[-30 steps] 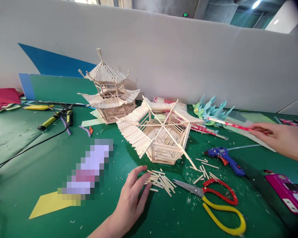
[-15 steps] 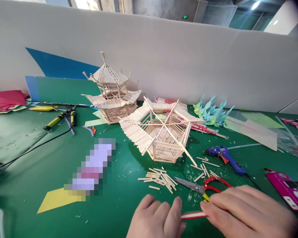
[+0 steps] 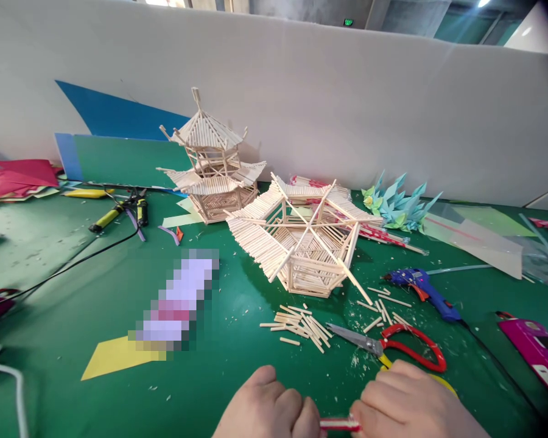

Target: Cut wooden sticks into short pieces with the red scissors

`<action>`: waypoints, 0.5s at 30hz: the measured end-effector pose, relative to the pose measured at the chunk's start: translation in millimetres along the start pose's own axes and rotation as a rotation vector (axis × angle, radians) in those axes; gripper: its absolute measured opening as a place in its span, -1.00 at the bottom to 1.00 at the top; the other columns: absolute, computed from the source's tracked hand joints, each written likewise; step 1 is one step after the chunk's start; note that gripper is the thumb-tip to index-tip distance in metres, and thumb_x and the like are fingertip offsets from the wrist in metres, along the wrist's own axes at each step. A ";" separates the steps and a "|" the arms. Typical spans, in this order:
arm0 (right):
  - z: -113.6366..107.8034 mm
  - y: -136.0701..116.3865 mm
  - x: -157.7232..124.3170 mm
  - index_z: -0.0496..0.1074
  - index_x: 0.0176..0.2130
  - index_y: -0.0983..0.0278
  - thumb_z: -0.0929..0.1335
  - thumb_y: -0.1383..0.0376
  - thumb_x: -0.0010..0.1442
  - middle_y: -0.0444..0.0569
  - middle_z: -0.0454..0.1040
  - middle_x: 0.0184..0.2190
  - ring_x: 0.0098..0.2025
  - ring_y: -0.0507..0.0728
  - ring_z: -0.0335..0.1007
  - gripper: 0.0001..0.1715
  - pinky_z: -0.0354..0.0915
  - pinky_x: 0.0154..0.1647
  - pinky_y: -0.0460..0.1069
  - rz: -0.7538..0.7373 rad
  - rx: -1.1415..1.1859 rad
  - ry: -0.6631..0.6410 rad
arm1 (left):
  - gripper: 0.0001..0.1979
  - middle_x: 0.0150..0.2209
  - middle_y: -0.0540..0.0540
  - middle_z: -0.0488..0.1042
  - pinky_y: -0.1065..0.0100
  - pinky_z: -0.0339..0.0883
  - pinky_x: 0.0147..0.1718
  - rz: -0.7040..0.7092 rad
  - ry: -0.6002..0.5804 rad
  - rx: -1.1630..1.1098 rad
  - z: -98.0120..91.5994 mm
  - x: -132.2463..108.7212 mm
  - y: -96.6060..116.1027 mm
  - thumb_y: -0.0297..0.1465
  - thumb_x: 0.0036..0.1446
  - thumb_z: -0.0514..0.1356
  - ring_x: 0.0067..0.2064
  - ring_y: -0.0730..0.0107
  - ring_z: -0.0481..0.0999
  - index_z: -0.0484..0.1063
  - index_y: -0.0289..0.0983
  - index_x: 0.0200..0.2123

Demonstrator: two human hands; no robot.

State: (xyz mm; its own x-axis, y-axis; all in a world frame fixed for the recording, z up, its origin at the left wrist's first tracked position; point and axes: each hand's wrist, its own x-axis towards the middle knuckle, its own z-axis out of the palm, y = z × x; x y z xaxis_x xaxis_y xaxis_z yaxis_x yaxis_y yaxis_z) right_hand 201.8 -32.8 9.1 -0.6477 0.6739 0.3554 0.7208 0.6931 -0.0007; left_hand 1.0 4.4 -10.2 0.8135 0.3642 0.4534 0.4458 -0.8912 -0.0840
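At the bottom of the view my left hand (image 3: 274,404) and my right hand (image 3: 406,401) are both closed on a thin red-and-white stick-like piece (image 3: 338,424). Only its middle shows between the two fists; its ends are hidden. Just beyond my right hand lie open scissors (image 3: 413,347) with red and yellow handles. Short cut wooden sticks (image 3: 301,325) lie loose in front of a six-sided wooden-stick structure (image 3: 308,261). Its roof is covered with sticks on the left and back, while the front right shows a bare beam.
A finished-looking two-tier stick pagoda (image 3: 212,164) stands behind. A blue glue gun (image 3: 424,292) with a cord lies right, near a magenta device (image 3: 532,350). Blue-green folded paper (image 3: 399,204) sits at the back. Yellow-handled pliers (image 3: 119,213) and yellow paper (image 3: 114,359) are left.
My right hand has moved left and closed into a fist, nearer my left hand. More of the scissors' handles shows. The view has shifted slightly.
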 end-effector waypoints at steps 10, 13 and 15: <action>-34.4 5.0 18.7 0.37 -0.06 0.18 0.28 0.24 0.11 0.06 0.42 -0.14 -0.14 0.28 0.32 -0.65 0.09 -0.15 0.16 0.294 -0.114 0.240 | -0.67 -0.62 0.03 0.35 0.42 0.10 -0.66 -0.546 0.016 -0.810 10.1 -3.2 0.5 -0.26 0.24 -0.14 -0.65 0.45 0.25 0.36 -0.24 -0.20; -32.5 8.0 4.2 0.37 -0.14 0.12 0.31 0.22 0.08 -0.02 0.36 -0.26 -0.28 0.17 0.32 -0.72 0.23 -0.32 0.03 0.596 0.161 0.653 | -0.55 -0.65 0.10 0.08 0.46 -0.05 -0.70 -0.846 -0.020 -1.399 7.8 -6.4 6.2 -0.06 0.16 -0.08 -0.64 0.51 0.06 0.36 -0.14 -0.04; -16.9 5.1 -2.5 0.38 -0.22 0.11 0.32 0.23 0.09 -0.08 0.36 -0.38 -0.40 0.10 0.31 -0.81 0.25 -0.46 -0.06 0.855 0.461 0.749 | -0.53 -0.64 0.12 -0.02 0.48 -0.11 -0.68 -1.007 -0.065 -1.684 9.4 -9.0 12.5 -0.01 0.08 0.03 -0.62 0.55 -0.02 0.38 -0.11 -0.04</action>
State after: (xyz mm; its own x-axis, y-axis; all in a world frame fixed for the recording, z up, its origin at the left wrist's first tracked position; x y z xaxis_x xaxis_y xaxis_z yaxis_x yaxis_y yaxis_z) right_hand 211.3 -35.3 24.0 0.4027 0.7481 0.5274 0.5908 0.2276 -0.7740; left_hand 2.7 -7.4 -23.7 0.5611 0.7915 -0.2425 -0.0393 0.3181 0.9472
